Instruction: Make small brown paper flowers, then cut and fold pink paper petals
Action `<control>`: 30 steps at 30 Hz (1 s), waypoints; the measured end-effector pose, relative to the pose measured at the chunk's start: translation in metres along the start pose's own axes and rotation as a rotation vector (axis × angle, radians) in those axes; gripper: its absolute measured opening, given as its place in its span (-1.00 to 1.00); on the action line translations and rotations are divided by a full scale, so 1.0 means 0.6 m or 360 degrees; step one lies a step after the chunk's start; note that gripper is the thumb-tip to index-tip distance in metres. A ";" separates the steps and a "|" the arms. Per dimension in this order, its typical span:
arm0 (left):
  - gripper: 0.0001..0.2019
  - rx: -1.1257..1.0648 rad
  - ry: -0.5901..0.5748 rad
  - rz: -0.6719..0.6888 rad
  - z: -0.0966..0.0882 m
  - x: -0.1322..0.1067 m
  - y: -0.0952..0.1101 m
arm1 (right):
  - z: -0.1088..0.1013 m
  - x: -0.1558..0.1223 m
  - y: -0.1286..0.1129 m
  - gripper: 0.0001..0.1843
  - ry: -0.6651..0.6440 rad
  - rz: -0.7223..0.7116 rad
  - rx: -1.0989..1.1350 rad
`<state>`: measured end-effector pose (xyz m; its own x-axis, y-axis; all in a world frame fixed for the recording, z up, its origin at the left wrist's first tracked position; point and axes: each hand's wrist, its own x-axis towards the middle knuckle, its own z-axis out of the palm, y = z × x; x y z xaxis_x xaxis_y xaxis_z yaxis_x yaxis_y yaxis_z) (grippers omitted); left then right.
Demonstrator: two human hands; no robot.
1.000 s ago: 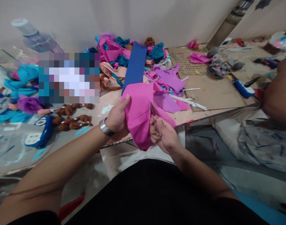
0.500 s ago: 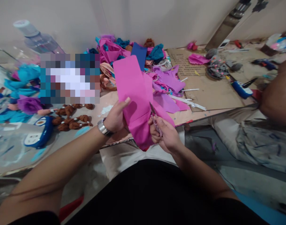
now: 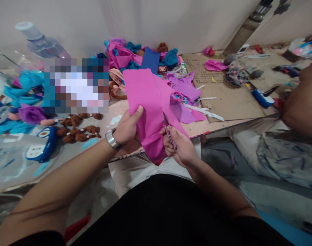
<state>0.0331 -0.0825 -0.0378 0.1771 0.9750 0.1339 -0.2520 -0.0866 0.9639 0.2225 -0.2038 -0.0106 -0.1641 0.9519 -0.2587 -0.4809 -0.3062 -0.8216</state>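
Observation:
A large pink sheet, paper or thin foam by its look, is held up over the table's front edge. My left hand, with a metal watch on its wrist, grips the sheet's left edge, thumb on top. In my right hand is a pair of scissors; the fingers are wrapped round the handles. The scissor blades point up and away from me and lie against the pink sheet. The lower part of the sheet hangs folded between my hands, above my lap.
Coloured scraps pile up behind the sheet. Brown braided pieces and a blue-and-white case lie on the left. A cardboard sheet with white sticks is on the right. Another person's arm rests at the far right.
The pink sheet's top end has dropped a little toward me, and its right part lies more spread out. Both hands keep nearly the same places and grips.

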 end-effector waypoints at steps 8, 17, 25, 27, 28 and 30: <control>-0.54 0.0025 -0.0144 -0.0023 0.001 -0.005 0.001 | 0.005 -0.001 0.000 -0.30 0.0012 -0.0010 0.0046; -0.55 -0.0038 -0.0051 -0.0125 -0.002 -0.005 -0.009 | 0.007 -0.003 0.001 -0.29 -0.0008 0.0003 0.0091; -0.55 -0.0124 -0.0043 -0.0170 0.009 -0.009 0.002 | 0.004 -0.002 0.006 -0.32 -0.0017 -0.0004 0.0080; -0.56 -0.0134 -0.0008 -0.0159 0.011 -0.009 0.003 | 0.002 -0.003 0.008 -0.32 -0.0015 -0.0008 0.0064; -0.55 -0.0130 0.0016 -0.0154 0.012 -0.009 0.003 | 0.002 -0.003 0.009 -0.32 -0.0015 -0.0007 0.0061; -0.54 -0.0103 0.0042 -0.0150 0.013 -0.008 0.002 | 0.000 -0.003 0.009 -0.30 -0.0012 -0.0003 0.0066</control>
<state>0.0391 -0.0892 -0.0354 0.1781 0.9833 0.0367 -0.2962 0.0180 0.9550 0.2199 -0.2073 -0.0147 -0.1694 0.9525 -0.2530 -0.5163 -0.3045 -0.8005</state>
